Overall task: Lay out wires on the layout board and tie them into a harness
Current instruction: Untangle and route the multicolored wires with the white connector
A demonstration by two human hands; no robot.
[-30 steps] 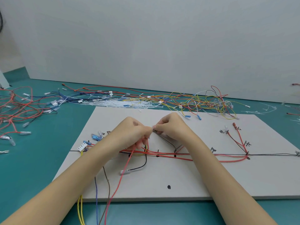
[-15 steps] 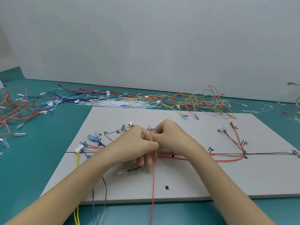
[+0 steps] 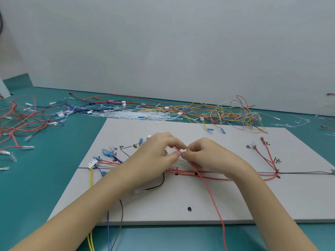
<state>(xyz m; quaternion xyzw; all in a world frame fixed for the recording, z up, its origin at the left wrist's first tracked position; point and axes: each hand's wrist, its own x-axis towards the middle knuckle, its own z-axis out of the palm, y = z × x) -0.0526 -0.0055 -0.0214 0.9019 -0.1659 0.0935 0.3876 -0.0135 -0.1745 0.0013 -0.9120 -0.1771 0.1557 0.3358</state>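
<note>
Both hands meet over the middle of the white layout board, fingertips nearly touching. Left hand: thumb and forefinger curled into a pinch on a loose red wire, whose short end shows between the two hands, slanting up to the left. Right hand: fingers curled, pinching the same wire just right of the left pinch. From under the right hand the wire runs toward the near edge, crosses the red wire bundle lying left to right along the board's drawn trunk line, and passes off the board's near edge.

White connector with yellow wires sits at the board's left end. A black wire curves below the left wrist. Pile of white cable ties and tangled spare wires lie on the green table beyond the far edge.
</note>
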